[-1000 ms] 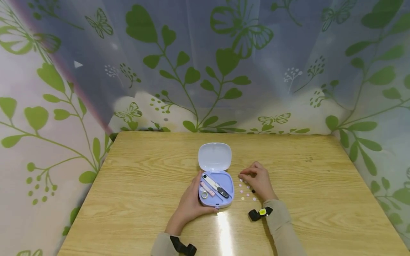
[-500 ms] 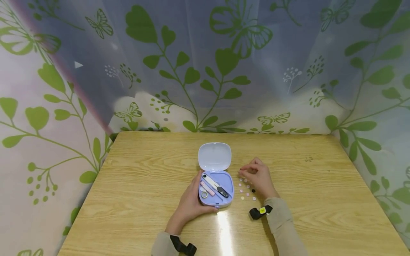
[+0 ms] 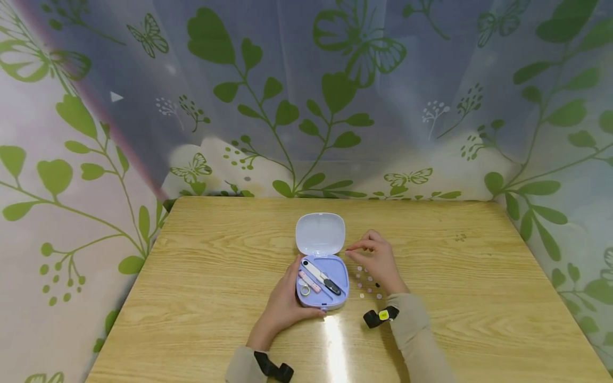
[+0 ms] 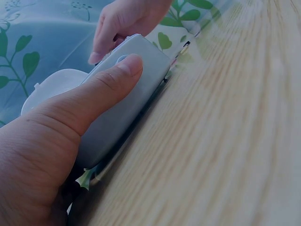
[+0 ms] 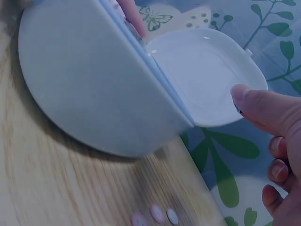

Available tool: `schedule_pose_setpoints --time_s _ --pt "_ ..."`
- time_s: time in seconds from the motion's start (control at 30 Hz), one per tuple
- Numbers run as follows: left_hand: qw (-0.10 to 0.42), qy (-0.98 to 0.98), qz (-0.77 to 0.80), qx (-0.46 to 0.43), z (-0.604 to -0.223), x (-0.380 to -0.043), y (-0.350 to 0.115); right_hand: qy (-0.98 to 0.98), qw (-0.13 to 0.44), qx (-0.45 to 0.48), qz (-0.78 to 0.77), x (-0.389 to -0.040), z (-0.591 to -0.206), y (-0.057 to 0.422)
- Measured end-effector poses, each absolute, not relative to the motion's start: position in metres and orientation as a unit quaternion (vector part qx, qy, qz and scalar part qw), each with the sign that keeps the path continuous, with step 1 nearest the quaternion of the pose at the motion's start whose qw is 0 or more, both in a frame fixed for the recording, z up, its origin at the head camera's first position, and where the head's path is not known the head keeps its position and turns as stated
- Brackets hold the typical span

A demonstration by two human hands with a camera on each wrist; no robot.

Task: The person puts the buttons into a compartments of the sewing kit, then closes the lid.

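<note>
My left hand (image 3: 282, 300) grips a lavender box (image 3: 340, 304) by its left side, thumb across the front near the catch. The box's pale lid (image 3: 320, 234) stands open behind it. Inside lie a slim white tool with a black end (image 3: 322, 277), a pink patterned strip (image 3: 309, 282) and a small ring (image 3: 305, 290). My right hand (image 3: 380, 263) is at the box's back right corner, thumb and forefinger pinched on a tiny button, mostly hidden by the fingertips. In the right wrist view the thumb (image 5: 258, 103) overlaps the lid.
Several small pale buttons (image 3: 369, 290) and one black button (image 3: 377, 285) lie on the wooden table (image 3: 201, 276), right of the box. A leaf-patterned curtain (image 3: 268, 106) hangs behind the table edge. Black wrist cameras (image 3: 372, 318) sit on both wrists.
My right hand has moved from above the buttons leftward and a little away from me, up to the box's back corner. The left hand and the box stay in place.
</note>
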State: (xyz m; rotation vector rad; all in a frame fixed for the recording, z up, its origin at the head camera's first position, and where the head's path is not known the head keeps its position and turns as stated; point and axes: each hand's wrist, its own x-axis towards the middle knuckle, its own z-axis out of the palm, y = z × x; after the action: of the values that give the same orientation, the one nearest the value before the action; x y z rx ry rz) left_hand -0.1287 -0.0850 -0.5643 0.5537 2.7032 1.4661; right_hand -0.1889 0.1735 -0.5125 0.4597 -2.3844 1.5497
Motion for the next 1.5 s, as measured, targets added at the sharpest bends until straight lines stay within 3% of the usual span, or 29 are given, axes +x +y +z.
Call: schedule_pose_setpoints --time_s 0.63,1.5 --pt "0.004 0.865 0.466 0.185 -0.566 -0.130 -0.085 -0.808 0.114 0.170 0.553 -0.186 -0.525 0.133" --pt "-0.006 0.863 0.467 0.194 -0.566 -0.129 -0.086 -0.850 0.109 0.190 0.478 -0.186 -0.542 0.126"
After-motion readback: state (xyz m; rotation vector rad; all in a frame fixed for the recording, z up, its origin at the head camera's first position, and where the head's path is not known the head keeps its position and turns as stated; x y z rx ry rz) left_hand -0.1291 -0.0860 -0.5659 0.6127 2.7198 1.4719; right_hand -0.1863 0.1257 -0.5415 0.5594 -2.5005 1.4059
